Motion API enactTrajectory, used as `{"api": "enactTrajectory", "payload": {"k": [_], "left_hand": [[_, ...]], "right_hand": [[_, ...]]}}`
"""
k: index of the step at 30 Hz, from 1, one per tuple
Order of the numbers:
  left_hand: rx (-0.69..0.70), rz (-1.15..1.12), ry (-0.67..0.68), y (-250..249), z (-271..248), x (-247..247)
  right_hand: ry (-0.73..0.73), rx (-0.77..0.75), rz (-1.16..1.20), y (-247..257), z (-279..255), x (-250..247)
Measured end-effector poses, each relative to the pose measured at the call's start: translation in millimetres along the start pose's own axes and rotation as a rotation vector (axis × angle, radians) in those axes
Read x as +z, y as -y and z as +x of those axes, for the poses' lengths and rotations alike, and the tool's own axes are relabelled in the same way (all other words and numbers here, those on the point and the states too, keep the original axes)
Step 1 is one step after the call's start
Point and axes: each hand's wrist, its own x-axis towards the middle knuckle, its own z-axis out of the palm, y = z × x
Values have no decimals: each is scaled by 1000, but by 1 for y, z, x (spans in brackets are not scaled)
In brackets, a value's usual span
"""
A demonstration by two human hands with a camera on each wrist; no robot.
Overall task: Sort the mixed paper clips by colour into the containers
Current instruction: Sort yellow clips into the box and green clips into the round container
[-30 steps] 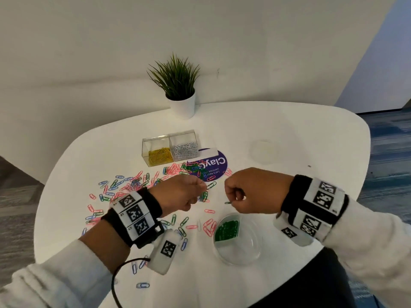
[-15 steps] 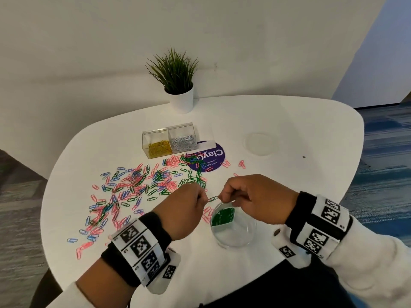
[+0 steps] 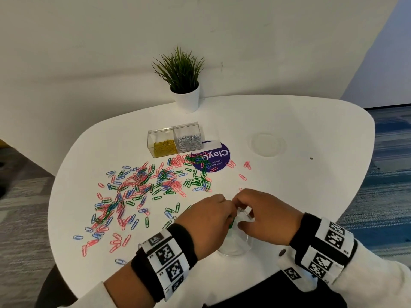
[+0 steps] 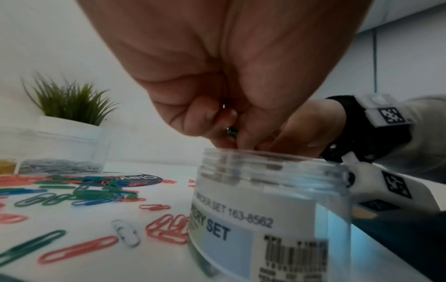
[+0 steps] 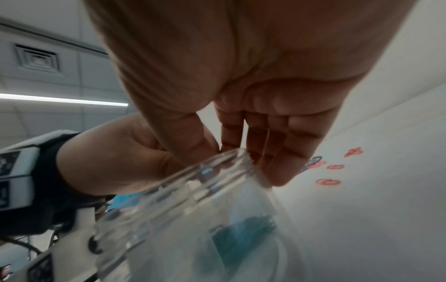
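A clear round jar [image 3: 235, 252] stands near the table's front edge, and both hands are over its mouth. My left hand [image 3: 206, 223] hovers above the rim with its fingers curled, pinching a green paper clip [image 4: 233, 130]. My right hand [image 3: 262, 216] is at the far right of the rim. Its straight fingers [image 5: 277, 152] lie down the outside of the jar [image 5: 193, 209] and its thumb is apart from them. It holds nothing that I can see. Green clips [image 5: 246, 234] lie at the jar's bottom. Mixed red, green and blue clips [image 3: 144, 185] are scattered to the left.
A clear two-part box holds yellow clips [image 3: 164, 146] and silver clips [image 3: 189, 142] at the back. Behind it stands a potted plant [image 3: 184, 85]. A purple sticker [image 3: 213, 158] and a clear lid [image 3: 268, 144] lie to the right. The table's front edge is close to my wrists.
Both hands held a clip between them beyond the jar; they have come down together onto its mouth. The right hand's pinch has opened.
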Motion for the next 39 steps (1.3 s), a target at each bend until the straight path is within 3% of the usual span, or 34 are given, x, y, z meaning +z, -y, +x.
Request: {"api": "enactTrajectory", "payload": {"k": [5,9,11,14,19,32,39], "left_hand": [[40,87,17,3,-10,-7],[3,-133,-178,23,-16,-21],[-107,-142,-238,45,-10,-28],[-310,26,-156,83,11,-35],[-398,150,-55,116,43,-30],[-328,71,-45,121,51,-13],[-273,18,-172,124,47,-13]], "right_hand": [[9,8,102,4,3,-9],[-130,16,52,2,39,-27],[-75,-25,-75,1,67,-28],[69,-40,-242,5,102,-21],[105,-29,-337,11,131,-9],[25,-17,-353,0,137,-7],[-117,21,-210,0,134,-11]]}}
